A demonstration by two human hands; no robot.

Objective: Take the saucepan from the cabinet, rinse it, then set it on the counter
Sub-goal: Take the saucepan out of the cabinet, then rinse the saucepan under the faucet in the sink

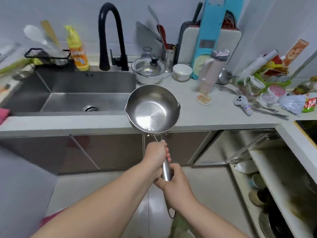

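Observation:
A shiny steel saucepan (151, 109) with two pour spouts hangs in the air over the counter's front edge, just right of the sink (77, 93). Its bowl is empty and faces up. Both hands grip its long steel handle: my left hand (155, 157) is wrapped around the part near the bowl, my right hand (176, 184) holds it further back. The black arched faucet (109, 36) stands behind the sink, with no water running. The white counter (214, 114) stretches to the right. An open cabinet (253, 152) under the counter at the right shows dishes inside.
A glass-lidded pot (149, 69), white bowl (182, 72), pink bottle (211, 73), cutting boards (228, 43) and a utensil holder (169, 54) crowd the counter's back. Jars, packets and cutlery (267, 112) lie at the right. A yellow soap bottle (76, 48) and wire rack (49, 56) stand left of the faucet.

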